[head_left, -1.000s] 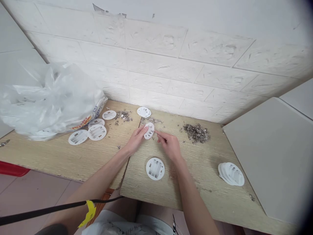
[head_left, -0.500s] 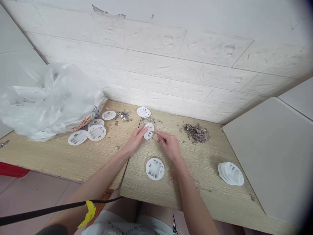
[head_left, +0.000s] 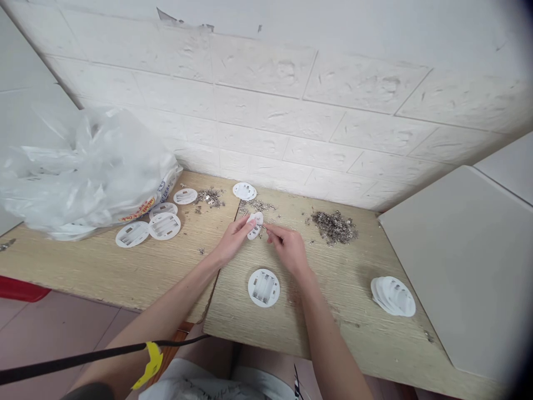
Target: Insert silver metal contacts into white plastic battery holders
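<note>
My left hand (head_left: 233, 239) is closed on the edge of a round white plastic battery cover (head_left: 255, 230), held tilted above the table. The cover has small slots and metal bits in it. Against its right side, my right hand (head_left: 290, 248) pinches a thin pointed tool whose kind I cannot make out; its tip touches the cover's face. Just behind my hands lie scattered small metal contacts (head_left: 260, 205). Another white battery cover (head_left: 264, 288) lies on the table in front of me, its long slots facing up.
A heap of metal pieces (head_left: 335, 226) lies to the right, a smaller heap (head_left: 210, 196) at back left. White covers are stacked at right (head_left: 393, 296), at the back (head_left: 244, 191) and spread at left (head_left: 165, 225). A plastic bag (head_left: 87, 172) stands at far left. A black cable (head_left: 104, 352) crosses my left arm.
The held cover has turned and shifted slightly right, and my left thumb now lies further over it. The tool's tip has come onto the cover's face.
</note>
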Demonstrator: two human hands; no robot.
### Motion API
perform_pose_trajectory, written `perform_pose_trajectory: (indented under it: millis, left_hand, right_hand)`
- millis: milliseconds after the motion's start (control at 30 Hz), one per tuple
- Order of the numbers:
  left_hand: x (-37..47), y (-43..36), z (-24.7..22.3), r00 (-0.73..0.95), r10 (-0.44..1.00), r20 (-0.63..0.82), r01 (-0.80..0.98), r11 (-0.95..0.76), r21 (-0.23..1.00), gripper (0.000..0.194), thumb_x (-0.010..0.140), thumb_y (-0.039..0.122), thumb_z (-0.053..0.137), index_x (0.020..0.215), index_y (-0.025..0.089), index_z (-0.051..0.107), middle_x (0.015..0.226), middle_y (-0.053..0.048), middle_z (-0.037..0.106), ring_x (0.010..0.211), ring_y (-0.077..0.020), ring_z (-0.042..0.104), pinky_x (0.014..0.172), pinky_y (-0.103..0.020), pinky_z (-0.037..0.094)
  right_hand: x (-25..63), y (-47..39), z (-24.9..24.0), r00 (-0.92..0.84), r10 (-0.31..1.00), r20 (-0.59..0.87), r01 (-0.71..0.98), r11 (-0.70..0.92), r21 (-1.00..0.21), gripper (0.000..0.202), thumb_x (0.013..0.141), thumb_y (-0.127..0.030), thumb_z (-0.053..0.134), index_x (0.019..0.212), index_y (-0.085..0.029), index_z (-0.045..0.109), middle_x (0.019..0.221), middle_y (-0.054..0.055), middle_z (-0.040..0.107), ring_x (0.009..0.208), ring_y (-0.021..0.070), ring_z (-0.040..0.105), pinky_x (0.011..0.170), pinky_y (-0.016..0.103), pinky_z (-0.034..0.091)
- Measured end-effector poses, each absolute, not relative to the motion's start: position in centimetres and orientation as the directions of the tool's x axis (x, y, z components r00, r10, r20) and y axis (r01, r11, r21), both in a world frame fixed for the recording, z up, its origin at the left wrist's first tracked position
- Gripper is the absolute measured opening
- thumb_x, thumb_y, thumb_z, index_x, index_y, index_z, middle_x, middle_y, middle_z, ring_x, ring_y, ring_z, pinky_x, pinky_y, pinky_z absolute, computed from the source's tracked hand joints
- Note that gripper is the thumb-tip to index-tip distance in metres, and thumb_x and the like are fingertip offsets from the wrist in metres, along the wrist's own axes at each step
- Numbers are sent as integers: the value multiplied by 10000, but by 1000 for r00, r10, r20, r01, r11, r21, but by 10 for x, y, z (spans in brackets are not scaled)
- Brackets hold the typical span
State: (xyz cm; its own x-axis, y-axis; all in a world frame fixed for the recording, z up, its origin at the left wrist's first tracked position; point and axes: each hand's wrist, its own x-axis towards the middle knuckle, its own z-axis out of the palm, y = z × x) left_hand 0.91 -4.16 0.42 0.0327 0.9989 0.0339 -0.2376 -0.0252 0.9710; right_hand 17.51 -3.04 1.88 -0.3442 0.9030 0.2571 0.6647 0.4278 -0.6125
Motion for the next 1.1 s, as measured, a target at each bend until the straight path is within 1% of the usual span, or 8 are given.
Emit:
perform_pose_trajectory:
  millis: [100, 233, 367, 600, 933, 1100]
  left_hand:
    - [11, -44, 7, 55, 997, 54, -150, -45, 988, 407, 789, 462, 608, 1086, 188, 661, 1113, -58, 664, 1041, -223, 565, 909, -311, 396]
    - [11, -42, 3, 24, 999, 42, -224, -35, 974, 419, 801, 475, 589, 1101, 189, 654, 1097, -64, 665, 1015, -219, 575, 899, -313, 398]
    - [9, -39, -4, -8, 999, 36, -279, -37, 959, 419, 800, 474, 592, 1090, 178, 654, 1067, -73, 668, 988, -212, 581, 885, -319, 403]
    - [9, -38, -4, -8, 999, 34, -294, -35, 955, 413, 800, 472, 593, 1066, 163, 655, 1007, -67, 671, 903, -195, 588, 812, -305, 419]
    - [9, -40, -1, -7, 999, 44, -282, -45, 958, 404, 801, 477, 587, 1047, 163, 655, 986, -59, 670, 900, -185, 578, 817, -295, 413]
    - [9, -39, -2, -17, 999, 42, -275, -45, 960, 406, 791, 486, 592, 1025, 161, 660, 946, -55, 667, 880, -184, 577, 799, -293, 420]
  right_hand:
    - [175, -31, 18, -332, 906, 264, 665, 423, -616, 323, 885, -255, 446, 1091, -245, 695, 823, 32, 720, 755, 202, 646, 694, 290, 441]
    - [175, -30, 20, -320, 919, 230, 662, 390, -640, 325, 883, -253, 453, 1104, -227, 690, 806, 33, 721, 719, 194, 640, 666, 283, 436]
    - [176, -31, 21, -305, 927, 218, 675, 372, -637, 319, 880, -251, 463, 1106, -243, 688, 804, 21, 726, 720, 188, 640, 657, 273, 433]
    - [176, -31, 23, -318, 926, 203, 693, 373, -617, 320, 884, -250, 452, 1095, -247, 693, 833, 19, 731, 756, 187, 647, 670, 263, 444]
    - [178, -30, 23, -317, 927, 201, 684, 370, -629, 312, 888, -255, 460, 1097, -237, 690, 816, 19, 732, 739, 177, 651, 661, 255, 440]
    - [177, -30, 23, -324, 921, 214, 680, 385, -624, 305, 885, -247, 466, 1084, -234, 697, 837, 21, 733, 757, 182, 656, 687, 263, 448]
